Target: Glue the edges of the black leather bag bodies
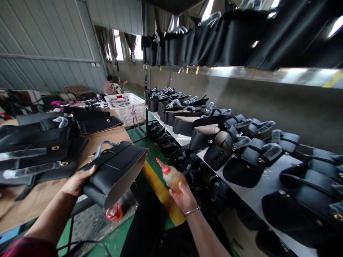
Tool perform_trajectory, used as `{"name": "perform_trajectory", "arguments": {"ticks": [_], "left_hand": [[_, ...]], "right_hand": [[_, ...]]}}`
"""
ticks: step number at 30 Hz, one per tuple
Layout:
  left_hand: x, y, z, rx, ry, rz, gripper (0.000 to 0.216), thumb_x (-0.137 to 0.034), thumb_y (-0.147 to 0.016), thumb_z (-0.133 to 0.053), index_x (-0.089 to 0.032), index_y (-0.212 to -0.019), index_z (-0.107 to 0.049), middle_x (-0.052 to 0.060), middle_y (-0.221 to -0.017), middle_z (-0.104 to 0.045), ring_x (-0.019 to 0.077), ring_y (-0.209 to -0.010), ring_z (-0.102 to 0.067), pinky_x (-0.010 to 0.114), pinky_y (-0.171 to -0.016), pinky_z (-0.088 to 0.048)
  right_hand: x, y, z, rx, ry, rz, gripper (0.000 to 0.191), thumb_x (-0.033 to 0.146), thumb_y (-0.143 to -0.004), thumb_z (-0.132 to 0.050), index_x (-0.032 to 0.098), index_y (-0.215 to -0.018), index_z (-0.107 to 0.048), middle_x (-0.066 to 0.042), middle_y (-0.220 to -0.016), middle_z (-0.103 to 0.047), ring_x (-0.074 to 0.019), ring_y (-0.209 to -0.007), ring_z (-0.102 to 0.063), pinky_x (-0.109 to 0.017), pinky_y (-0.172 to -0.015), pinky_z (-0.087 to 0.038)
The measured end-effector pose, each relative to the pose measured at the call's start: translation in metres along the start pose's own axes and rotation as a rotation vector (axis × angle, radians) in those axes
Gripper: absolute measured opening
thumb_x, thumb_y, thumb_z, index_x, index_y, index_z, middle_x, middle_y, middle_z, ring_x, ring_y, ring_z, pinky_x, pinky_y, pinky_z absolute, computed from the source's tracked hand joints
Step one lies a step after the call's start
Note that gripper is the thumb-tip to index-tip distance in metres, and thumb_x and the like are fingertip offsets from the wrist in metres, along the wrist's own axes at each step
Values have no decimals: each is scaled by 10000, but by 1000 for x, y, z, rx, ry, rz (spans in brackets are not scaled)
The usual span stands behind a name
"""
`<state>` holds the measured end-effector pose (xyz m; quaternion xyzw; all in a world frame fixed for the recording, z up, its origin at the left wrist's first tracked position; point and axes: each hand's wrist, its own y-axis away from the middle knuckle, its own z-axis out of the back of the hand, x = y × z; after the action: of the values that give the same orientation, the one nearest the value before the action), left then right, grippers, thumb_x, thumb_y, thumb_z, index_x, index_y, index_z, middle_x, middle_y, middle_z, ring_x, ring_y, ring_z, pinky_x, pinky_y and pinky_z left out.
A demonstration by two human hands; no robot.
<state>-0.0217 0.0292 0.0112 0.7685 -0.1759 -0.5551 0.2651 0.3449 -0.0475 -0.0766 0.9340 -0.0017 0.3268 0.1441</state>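
Observation:
My left hand [78, 181] grips a black handbag [114, 167] by its near left end, over the edge of the cardboard-covered table. The bag lies tilted, its open end with a beige lining facing right, and its handle is wrapped in clear plastic. In my right hand [184, 198] is a squeeze bottle [173, 177] with a red nozzle and yellowish contents. Its nozzle points up and to the left, apart from the bag. A metal bracelet is round my right wrist.
More black bags [34, 146] lie on the table [45, 194] at left. To the right, a shelf rack [227, 178] carries many bags on several levels. Beyond the table are a white plastic basket [134, 110] and a person [115, 87]. A red package [114, 212] sits below the table edge.

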Motion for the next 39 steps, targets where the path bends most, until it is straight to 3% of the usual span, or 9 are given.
{"name": "perform_trajectory", "arguments": {"ticks": [2, 6, 12, 17, 23, 32, 39], "left_hand": [[-3, -7, -2, 10, 23, 5, 586, -330, -304, -966, -120, -782, -700, 133, -715, -744, 303, -567, -696, 361, -578, -614], [-2, -17, -3, 36, 15, 50, 642, -301, -387, -956, -110, -931, -672, 147, -815, -755, 327, -683, -720, 405, -714, -623], [4, -20, -11, -40, 0, 83, 602, -263, -483, -912, -74, -992, -653, 163, -763, -746, 345, -668, -718, 394, -633, -631], [7, -28, -14, -36, 35, 168, 565, -266, -495, -907, -72, -967, -664, 170, -775, -747, 347, -672, -719, 387, -629, -631], [10, -37, -7, -31, 28, 198, 514, -297, -505, -902, -96, -924, -681, 150, -769, -750, 350, -686, -720, 389, -618, -631], [11, -30, -14, -48, 27, 172, 510, -256, -416, -928, -97, -832, -680, 160, -751, -746, 330, -612, -708, 367, -549, -615], [10, -34, -10, -54, 10, 187, 434, -265, -511, -878, -81, -858, -693, 155, -707, -737, 333, -604, -707, 371, -551, -620]], "right_hand": [[8, -2, 11, -37, 169, 102, 613, 304, -519, -881, 268, -1038, -557, -5, -972, -664, -177, -770, -655, -238, -548, -514], [10, -10, 15, -89, 518, 244, 542, 286, -558, -833, 227, -1014, -547, -13, -906, -641, -168, -725, -614, -248, -532, -512], [11, -18, 0, -103, 833, 472, 417, 297, -611, -768, 204, -958, -557, -13, -872, -631, -180, -762, -614, -329, -713, -542], [13, -31, 3, -93, 1027, 594, 351, 320, -669, -746, 206, -942, -557, -34, -917, -620, -191, -803, -611, -343, -738, -526], [12, -46, 10, -105, 1157, 580, 346, 340, -671, -743, 198, -930, -562, -36, -889, -623, -200, -801, -605, -353, -744, -509], [11, -52, 3, -125, 1119, 495, 346, 369, -648, -741, 195, -884, -557, -21, -813, -630, -178, -697, -597, -318, -661, -507], [14, -47, 1, -110, 1094, 428, 352, 376, -631, -746, 196, -865, -555, -13, -776, -627, -172, -664, -584, -308, -615, -511]]}}
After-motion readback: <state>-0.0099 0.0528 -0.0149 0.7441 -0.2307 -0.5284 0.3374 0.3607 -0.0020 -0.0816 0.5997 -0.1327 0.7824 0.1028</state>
